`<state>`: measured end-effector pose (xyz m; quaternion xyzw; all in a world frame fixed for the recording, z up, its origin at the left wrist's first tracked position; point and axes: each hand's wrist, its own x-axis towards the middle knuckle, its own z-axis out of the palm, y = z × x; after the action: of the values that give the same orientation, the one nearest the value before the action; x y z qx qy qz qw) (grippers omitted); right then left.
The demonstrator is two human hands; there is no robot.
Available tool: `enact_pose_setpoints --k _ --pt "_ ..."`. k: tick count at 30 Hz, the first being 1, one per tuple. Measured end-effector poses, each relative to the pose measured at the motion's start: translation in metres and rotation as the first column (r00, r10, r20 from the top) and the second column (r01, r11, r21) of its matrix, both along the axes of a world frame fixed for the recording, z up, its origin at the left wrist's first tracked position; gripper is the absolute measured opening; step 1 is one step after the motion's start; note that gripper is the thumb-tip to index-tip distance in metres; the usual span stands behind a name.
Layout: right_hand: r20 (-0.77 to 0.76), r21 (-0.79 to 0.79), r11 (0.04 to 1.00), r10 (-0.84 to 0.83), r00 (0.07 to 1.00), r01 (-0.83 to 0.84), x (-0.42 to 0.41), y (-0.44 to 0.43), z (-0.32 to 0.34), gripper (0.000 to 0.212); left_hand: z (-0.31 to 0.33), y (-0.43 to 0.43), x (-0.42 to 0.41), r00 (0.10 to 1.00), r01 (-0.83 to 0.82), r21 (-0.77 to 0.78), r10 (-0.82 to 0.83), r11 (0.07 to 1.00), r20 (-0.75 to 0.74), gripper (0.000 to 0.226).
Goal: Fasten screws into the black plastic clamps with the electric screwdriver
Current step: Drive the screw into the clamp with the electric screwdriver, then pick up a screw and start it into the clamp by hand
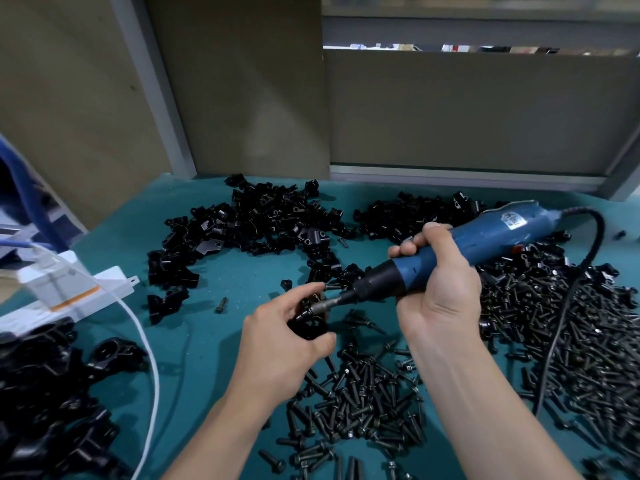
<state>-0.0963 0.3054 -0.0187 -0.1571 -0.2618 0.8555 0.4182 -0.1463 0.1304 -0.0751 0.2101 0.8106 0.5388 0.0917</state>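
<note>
Both hands are busy above the teal bench (221,271): the left hand (280,337) curls round a black clamp (309,323), pinching it between thumb and fingers, while the right hand (437,282) wraps round the blue electric screwdriver (460,247) with every finger closed on its barrel. The driver slants down to the left, and its metal bit (327,304) meets the clamp where a screw head appears to sit, though the screw itself is mostly hidden by the fingers. Judging by this, one screw is being driven or is about to be. Much work looks left: a large heap of loose clamps (256,220) lies at the back of the bench, and another clamp heap (408,213) sits behind the driver. Loose screws (367,393) are spread thickly in front of the hands and to the right. A pile of black parts (52,393) at the near left may be finished pieces, but that cannot be told from here. The driver's black cord (571,306) trails over the screws on the right.
</note>
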Motion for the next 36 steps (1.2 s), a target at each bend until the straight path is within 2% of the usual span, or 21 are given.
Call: enact_pose_setpoints --k 2,5,9,12,15,18,21,23,26,28,30,34,36 --pt "-0.039 0.072 0.997 0.011 0.999 -0.008 0.001 -0.001 0.003 0.020 0.000 0.001 0.000 0.999 0.026 0.028 -0.027 0.999 0.047 0.070" --pt "-0.088 0.160 0.986 0.066 0.994 -0.051 0.002 -0.001 0.009 0.022 0.000 0.001 0.000 0.996 0.051 0.043 -0.054 0.998 0.068 0.057" --pt "-0.066 0.193 0.973 0.141 0.988 -0.126 0.003 0.001 0.012 0.026 -0.001 0.001 -0.001 0.997 0.049 0.025 -0.050 0.999 0.065 0.044" --pt "-0.053 0.149 0.972 0.193 0.980 -0.184 0.006 0.006 0.013 0.025 0.000 0.001 -0.002 0.997 0.066 0.012 -0.067 0.998 0.025 0.040" --pt "-0.074 0.041 0.978 0.207 0.976 -0.204 0.010 0.014 0.016 0.022 0.003 0.002 -0.001 0.991 0.136 0.024 -0.136 0.990 0.002 0.035" --pt "-0.076 -0.082 0.979 0.182 0.980 -0.188 0.016 0.027 0.018 0.016 0.007 -0.003 -0.008 0.983 0.131 0.179 -0.152 0.975 0.105 0.035" --pt "0.022 -0.165 0.980 0.114 0.993 -0.109 0.022 0.044 0.018 0.014 0.010 -0.008 -0.014 0.970 0.006 0.349 -0.090 0.937 0.227 0.032" --pt "0.065 -0.222 0.973 0.074 0.995 -0.058 0.022 0.050 0.015 0.017 0.010 -0.007 -0.016 0.961 -0.056 0.380 -0.053 0.923 0.271 0.036" --pt "0.149 -0.277 0.961 0.065 0.987 -0.021 0.014 0.057 0.001 0.037 0.009 -0.005 -0.017 0.929 -0.083 0.482 -0.107 0.872 0.354 0.041" --pt "0.331 -0.240 0.970 0.111 0.937 -0.030 0.007 0.063 -0.010 0.034 0.009 -0.005 -0.017 0.921 -0.073 0.536 -0.149 0.841 0.359 0.041" --pt "0.473 -0.175 0.984 0.114 0.874 -0.034 0.003 0.063 -0.018 0.031 0.008 -0.004 -0.017 0.935 -0.043 0.526 -0.151 0.850 0.321 0.044" --pt "0.540 -0.026 0.999 -0.001 0.841 0.018 0.001 0.057 -0.025 0.033 0.005 -0.002 -0.018 0.955 -0.017 0.460 -0.121 0.888 0.270 0.045" --pt "0.662 0.115 0.992 -0.042 0.749 -0.046 0.004 0.055 -0.027 0.030 0.004 -0.003 -0.019 0.963 -0.016 0.434 -0.104 0.901 0.250 0.046"
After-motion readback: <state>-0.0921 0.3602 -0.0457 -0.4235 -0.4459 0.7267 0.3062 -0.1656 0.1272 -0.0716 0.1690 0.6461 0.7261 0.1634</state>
